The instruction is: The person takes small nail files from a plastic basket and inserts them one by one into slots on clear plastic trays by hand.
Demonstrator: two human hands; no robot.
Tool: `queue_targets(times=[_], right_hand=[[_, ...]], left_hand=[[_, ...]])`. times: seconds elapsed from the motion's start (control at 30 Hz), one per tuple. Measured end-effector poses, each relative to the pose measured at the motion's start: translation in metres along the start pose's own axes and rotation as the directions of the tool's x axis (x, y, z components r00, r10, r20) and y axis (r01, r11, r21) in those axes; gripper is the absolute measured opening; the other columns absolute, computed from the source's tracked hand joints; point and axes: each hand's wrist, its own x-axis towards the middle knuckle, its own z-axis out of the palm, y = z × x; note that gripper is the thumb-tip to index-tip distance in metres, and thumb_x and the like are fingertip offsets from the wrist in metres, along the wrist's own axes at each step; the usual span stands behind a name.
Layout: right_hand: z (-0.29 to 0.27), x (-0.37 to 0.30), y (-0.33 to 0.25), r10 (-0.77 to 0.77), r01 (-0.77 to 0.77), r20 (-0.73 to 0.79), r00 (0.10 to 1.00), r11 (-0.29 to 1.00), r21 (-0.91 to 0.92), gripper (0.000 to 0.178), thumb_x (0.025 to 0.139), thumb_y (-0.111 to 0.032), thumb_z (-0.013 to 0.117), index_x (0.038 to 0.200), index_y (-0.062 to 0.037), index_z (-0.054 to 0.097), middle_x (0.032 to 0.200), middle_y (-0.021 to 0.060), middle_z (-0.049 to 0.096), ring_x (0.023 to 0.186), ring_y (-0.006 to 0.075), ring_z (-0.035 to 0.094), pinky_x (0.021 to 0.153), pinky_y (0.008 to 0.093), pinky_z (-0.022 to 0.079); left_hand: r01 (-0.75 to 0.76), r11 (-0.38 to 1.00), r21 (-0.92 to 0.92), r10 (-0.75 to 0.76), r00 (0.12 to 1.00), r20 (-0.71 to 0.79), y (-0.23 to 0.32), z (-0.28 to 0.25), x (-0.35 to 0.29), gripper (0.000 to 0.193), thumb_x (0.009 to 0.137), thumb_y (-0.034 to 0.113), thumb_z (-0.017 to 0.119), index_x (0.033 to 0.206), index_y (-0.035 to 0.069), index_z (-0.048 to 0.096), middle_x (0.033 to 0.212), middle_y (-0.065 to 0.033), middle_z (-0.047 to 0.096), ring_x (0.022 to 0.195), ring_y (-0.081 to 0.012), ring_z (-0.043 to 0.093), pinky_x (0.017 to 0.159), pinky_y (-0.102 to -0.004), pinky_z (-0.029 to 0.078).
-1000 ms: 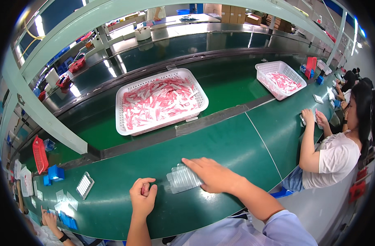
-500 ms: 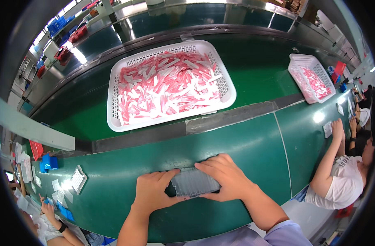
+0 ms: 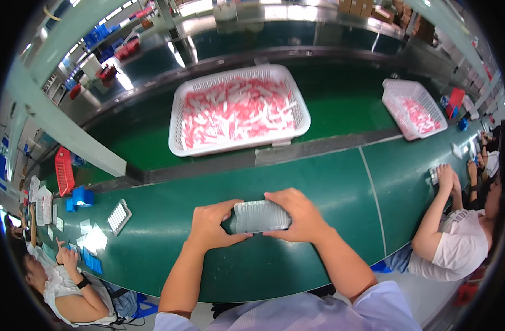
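Note:
Between my two hands is a clear plastic tray point(image 3: 262, 215) with a row of ridged slots, just over the green table. My left hand point(image 3: 211, 225) grips its left end, thumb at the near edge and fingers at the far edge. The right end sits in my right hand point(image 3: 298, 216), held the same way. I cannot tell whether it is one tray or a stack. Beyond my hands stands a white basket point(image 3: 178, 129) heaped with pink and white strip-like pieces point(image 3: 238, 113).
A second white basket point(image 3: 393, 102) of such pieces stands at the far right. To the left lie a filled tray point(image 3: 119, 217), a blue box point(image 3: 82, 196) and a red basket point(image 3: 65, 171). A metal post point(image 3: 81, 132) slants in. People work on both sides.
The whole view has shifted, with the table and baskets appearing farther off. Both hands still hold the clear tray, which now shows more level and higher in the picture.

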Motion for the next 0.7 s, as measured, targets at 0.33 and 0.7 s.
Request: queue_targets(times=[0.33,0.7], right_hand=[[-0.044,-0.027,-0.003,0.262,-0.27,-0.134,0.956,0.962,-0.038,0.089,0.069,-0.029,0.094,0.146,-0.0114,0.054,0.124,0.0164,0.066,0.115,0.0352,0.064,0.1,0.0427,0.052],[-0.056,-0.061,0.006,0.214,-0.206,0.116,0.97,0.976,-0.074,0.09,0.067,-0.026,0.096,0.144,-0.0046,0.055,0.135,0.0171,0.062,0.128,0.038,0.058,0.108,0.0445,0.048]], left_hand=[[0.007,0.985,0.173,-0.063,0.946,0.318,0.014,-0.002,0.004,0.084,0.07,0.066,0.082,0.136,0.016,0.067,0.097,-0.011,0.076,0.088,-0.0324,0.072,0.077,-0.0431,0.056],[0.161,0.976,0.147,-0.186,0.966,0.177,0.011,-0.033,-0.053,0.075,0.069,0.053,0.088,0.131,0.014,0.07,0.095,-0.0071,0.074,0.087,-0.0282,0.072,0.075,-0.0386,0.056]])
